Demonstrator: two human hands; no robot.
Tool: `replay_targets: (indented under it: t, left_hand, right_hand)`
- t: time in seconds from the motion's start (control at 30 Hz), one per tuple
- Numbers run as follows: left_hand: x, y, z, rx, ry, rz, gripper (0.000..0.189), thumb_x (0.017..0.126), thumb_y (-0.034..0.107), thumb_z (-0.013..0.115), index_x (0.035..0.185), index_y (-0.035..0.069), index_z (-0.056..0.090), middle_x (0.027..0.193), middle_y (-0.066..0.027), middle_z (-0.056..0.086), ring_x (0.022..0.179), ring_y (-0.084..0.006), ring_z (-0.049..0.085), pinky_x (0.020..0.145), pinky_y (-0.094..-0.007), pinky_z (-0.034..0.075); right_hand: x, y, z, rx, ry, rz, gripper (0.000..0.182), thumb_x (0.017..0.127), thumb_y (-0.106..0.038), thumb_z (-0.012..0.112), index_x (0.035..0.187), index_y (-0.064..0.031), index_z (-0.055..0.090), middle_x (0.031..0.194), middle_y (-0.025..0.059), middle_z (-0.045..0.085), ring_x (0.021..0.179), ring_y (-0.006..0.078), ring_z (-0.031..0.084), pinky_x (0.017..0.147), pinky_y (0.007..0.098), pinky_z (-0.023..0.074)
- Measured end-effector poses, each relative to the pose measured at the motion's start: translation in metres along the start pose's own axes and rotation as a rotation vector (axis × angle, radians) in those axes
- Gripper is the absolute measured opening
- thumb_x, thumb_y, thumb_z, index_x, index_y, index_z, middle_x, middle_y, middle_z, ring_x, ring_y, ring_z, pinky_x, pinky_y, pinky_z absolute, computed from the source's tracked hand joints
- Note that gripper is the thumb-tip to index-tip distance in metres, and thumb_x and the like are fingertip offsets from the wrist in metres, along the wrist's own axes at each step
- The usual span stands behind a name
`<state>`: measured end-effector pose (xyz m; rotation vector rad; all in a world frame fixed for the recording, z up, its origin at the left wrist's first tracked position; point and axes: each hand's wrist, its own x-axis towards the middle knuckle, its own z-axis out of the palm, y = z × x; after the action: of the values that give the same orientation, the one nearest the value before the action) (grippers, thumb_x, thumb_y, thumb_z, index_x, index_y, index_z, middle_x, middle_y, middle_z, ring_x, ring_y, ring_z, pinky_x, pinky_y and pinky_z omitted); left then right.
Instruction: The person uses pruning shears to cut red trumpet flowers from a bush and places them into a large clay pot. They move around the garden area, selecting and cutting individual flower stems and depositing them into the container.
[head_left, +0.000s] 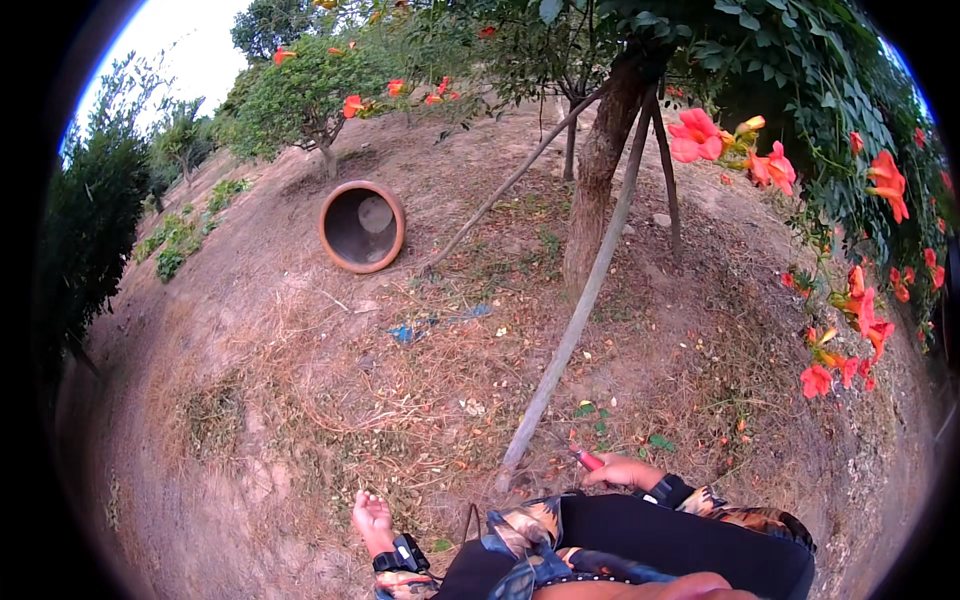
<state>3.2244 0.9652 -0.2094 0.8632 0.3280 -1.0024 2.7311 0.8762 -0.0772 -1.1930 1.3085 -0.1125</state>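
Low at the centre-left is my left hand (372, 514), its fingers curled above dry grass; whether something small is between them cannot be told. My right hand (621, 471) is closed around the red handle of a hand tool (586, 457), whose thin dark end points up and left, near the foot of a wooden prop pole (574, 330). The kind of tool is not clear. Dry grass and fallen leaves (457, 409) cover the ground before both hands.
Wooden poles lean against a tree trunk (598, 180). A clay pot (363, 268) lies on its side beyond, with blue scraps (406, 334) nearer. Orange-red trumpet flowers (696, 135) hang at the right. A leafy small tree (307, 97) stands at the back left.
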Motion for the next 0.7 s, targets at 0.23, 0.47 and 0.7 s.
replay_targets:
  t: [0.23,0.47,0.7]
  left_hand:
    - [-0.012,-0.044,0.079,0.100,0.015,-0.085,0.007,0.083,0.015,0.055,0.076,0.013,0.055,0.063,0.0052,0.055,0.056,-0.0090,0.052,0.054,-0.0264,0.045]
    - [-0.004,-0.099,0.154,0.213,-0.130,-0.202,0.005,0.082,0.016,0.056,0.082,0.011,0.054,0.066,0.0015,0.055,0.058,-0.0120,0.052,0.053,-0.0296,0.045]
    - [-0.068,-0.138,0.277,0.406,-0.504,-0.070,0.017,0.076,0.006,0.057,0.093,0.009,0.055,0.071,-0.0019,0.057,0.057,-0.0156,0.054,0.052,-0.0317,0.046]
  right_hand:
    - [-0.042,0.021,-0.027,0.134,0.079,0.026,0.025,0.072,-0.019,0.069,0.084,-0.0083,0.051,0.055,-0.0006,0.048,0.044,0.0075,0.045,0.038,0.0226,0.0346]
    - [-0.054,0.107,-0.070,0.299,0.227,0.083,0.028,0.069,-0.023,0.068,0.086,-0.0046,0.055,0.063,0.0018,0.055,0.052,0.0105,0.051,0.044,0.0246,0.0385]
    - [-0.097,0.082,-0.085,0.469,0.281,0.272,0.019,0.073,-0.017,0.067,0.086,-0.0070,0.057,0.068,0.0011,0.057,0.056,0.0107,0.053,0.052,0.0228,0.0411]
